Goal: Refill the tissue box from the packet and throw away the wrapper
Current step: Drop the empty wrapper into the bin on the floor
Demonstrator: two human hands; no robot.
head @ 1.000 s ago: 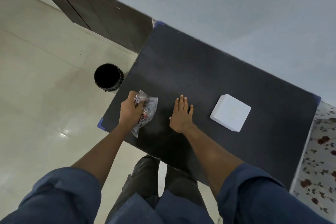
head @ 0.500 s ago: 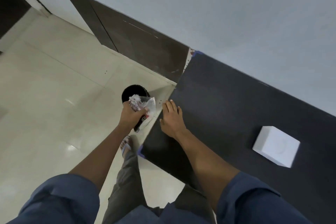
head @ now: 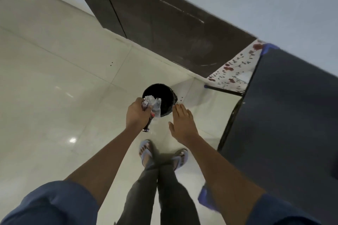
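My left hand (head: 136,114) is closed around the crumpled clear plastic wrapper (head: 154,106), which has red and dark print. It holds the wrapper over the near rim of a round black bin (head: 162,93) standing on the floor. Just right of the bin, my right hand (head: 182,122) hovers flat with its fingers apart and holds nothing. The white tissue box is out of view.
The black table (head: 285,115) fills the right side, with blue tape at its corners and a floral cloth (head: 236,71) hanging at its far end. A dark wooden panel (head: 164,23) lines the wall behind the bin. My feet in blue sandals (head: 146,151) stand on glossy pale tiles.
I have turned left, away from the table. The left hand carried the wrapper off the table edge to over the bin. The right hand lifted off the table. The tissue box left the view.
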